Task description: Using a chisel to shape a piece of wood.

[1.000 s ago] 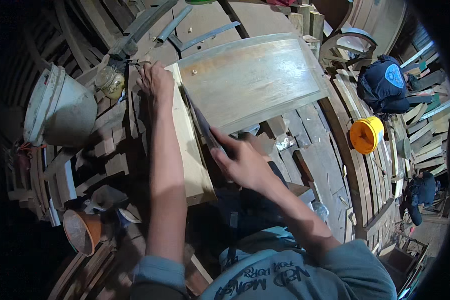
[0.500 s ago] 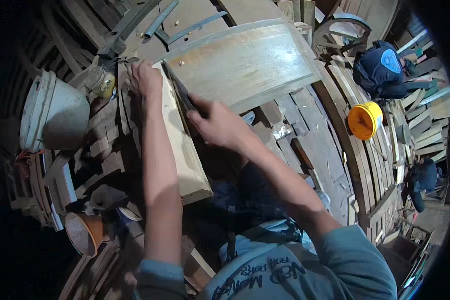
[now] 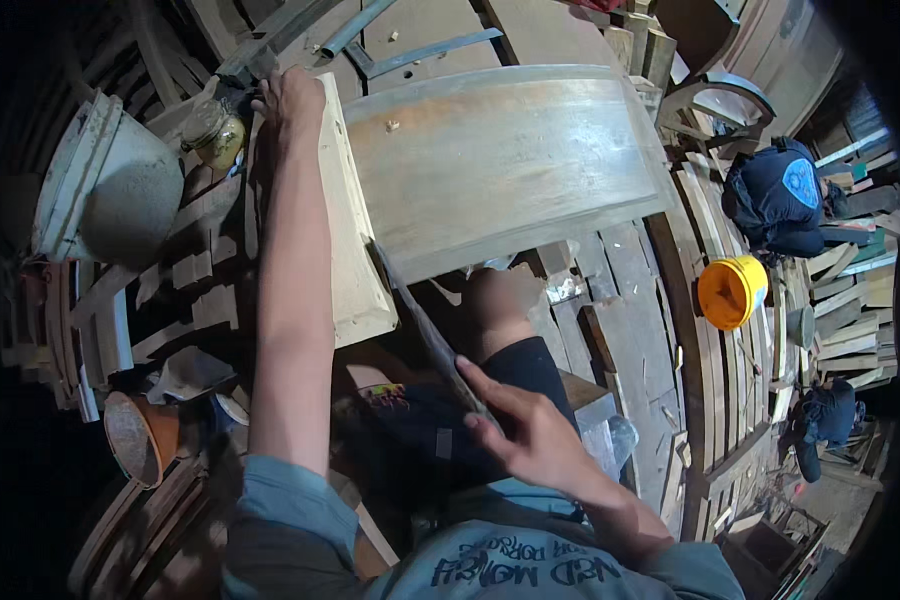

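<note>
A pale wooden board (image 3: 355,255) stands tilted in front of me on the left, its long edge running from top to bottom. My left hand (image 3: 295,100) grips its far end, fingers bent over the edge and partly hidden. Low in front of my body, my right hand (image 3: 525,430) is closed around the near end of a long, dark, narrow blade-like tool (image 3: 425,325). Its far tip meets or lies very near the board's right edge; I cannot tell if they touch. The handle is mostly hidden in my fingers.
A broad grey curved panel (image 3: 500,165) lies right of the board. White bucket (image 3: 130,190), glass jar (image 3: 213,135) and orange container (image 3: 150,440) are at left. A yellow bucket (image 3: 732,292) stands on slats at right. Two people (image 3: 778,195) are beyond, among stacked wood.
My right hand has drawn the dark tool back toward my body, from along the board's upper edge to its lower right. My left hand stays at the board's far end. The view has shifted.
</note>
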Demonstrator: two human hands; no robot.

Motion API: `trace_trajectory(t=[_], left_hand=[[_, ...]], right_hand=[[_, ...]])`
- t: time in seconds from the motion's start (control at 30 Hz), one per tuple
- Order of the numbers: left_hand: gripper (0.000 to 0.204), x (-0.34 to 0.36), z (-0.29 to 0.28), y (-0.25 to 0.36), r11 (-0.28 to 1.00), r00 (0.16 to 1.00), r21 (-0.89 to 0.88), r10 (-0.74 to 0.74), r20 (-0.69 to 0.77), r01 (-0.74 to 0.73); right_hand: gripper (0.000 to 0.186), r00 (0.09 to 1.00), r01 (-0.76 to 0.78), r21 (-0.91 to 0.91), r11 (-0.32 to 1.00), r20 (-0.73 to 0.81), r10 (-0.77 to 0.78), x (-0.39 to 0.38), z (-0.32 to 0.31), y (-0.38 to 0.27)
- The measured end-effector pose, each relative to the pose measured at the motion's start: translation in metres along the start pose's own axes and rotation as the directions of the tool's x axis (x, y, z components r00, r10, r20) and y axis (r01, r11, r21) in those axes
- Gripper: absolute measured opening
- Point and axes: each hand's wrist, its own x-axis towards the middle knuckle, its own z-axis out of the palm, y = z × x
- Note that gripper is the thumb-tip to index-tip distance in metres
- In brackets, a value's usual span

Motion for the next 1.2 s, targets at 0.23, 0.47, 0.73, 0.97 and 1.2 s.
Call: trace_trajectory(t=[0.23,0.47,0.73,0.97,1.2], left_hand=[[0.034,0.048,0.017,0.003,0.998,0.997,0.020,-0.067,0.032,0.066],[0.035,0.085,0.030,-0.001,0.999,0.999,0.036,-0.020,0.051,0.018],[0.033,0.090,0.041,0.001,0.999,1.000,0.044,-0.003,-0.018,0.004],[0.034,0.088,0.044,-0.004,1.000,0.998,-0.011,-0.016,-0.065,0.016],[0.036,0.087,0.041,-0.003,1.000,1.000,-0.002,0.010,-0.025,-0.010]], right_hand=[[0.059,0.983,-0.161,0.017,0.987,0.090,0.159,-0.002,-0.008,-0.012],[0.061,0.984,-0.163,-0.066,0.984,0.067,0.167,0.012,-0.007,-0.016],[0.061,0.991,-0.127,0.016,0.992,0.050,0.126,0.022,-0.004,-0.025],[0.063,0.989,-0.122,-0.057,0.991,0.082,0.127,0.045,-0.002,-0.019],[0.062,0.999,-0.015,-0.122,0.992,-0.036,0.011,0.104,0.004,-0.021]])
